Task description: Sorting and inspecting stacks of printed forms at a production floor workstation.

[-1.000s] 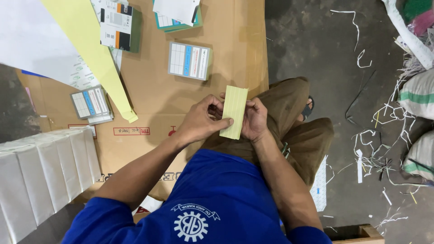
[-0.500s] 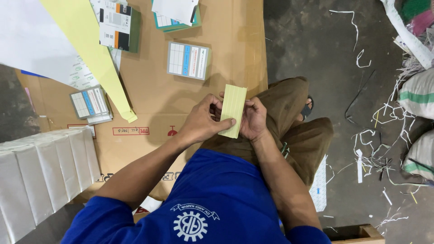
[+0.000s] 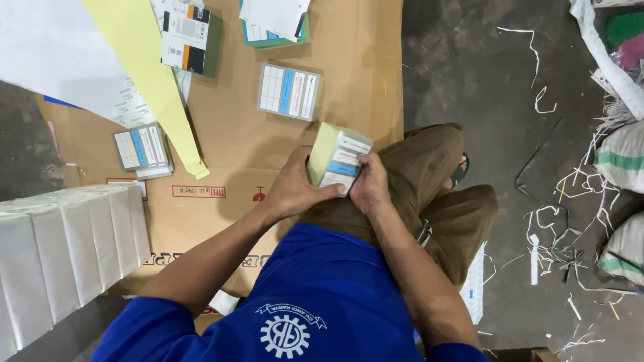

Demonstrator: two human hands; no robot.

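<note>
White stacked sheets (image 3: 64,261) far left on flattened brown cardboard (image 3: 221,167), with small printed booklets (image 3: 141,149) and a long yellow paper strip (image 3: 151,80) lying across. Centre, above the lap: left hand (image 3: 292,188) and right hand (image 3: 369,184), both clamped around a pale yellow booklet stack (image 3: 335,157), tilted. Right: dark concrete floor (image 3: 469,80), white paper scraps (image 3: 557,234), sacks (image 3: 624,161) at the edge.

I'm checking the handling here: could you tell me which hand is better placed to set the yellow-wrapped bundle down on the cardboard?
Probably the left hand: it wraps the bundle's yellow side and lies over the cardboard sheet. The right hand only pinches the near edge, above the knee.
</note>
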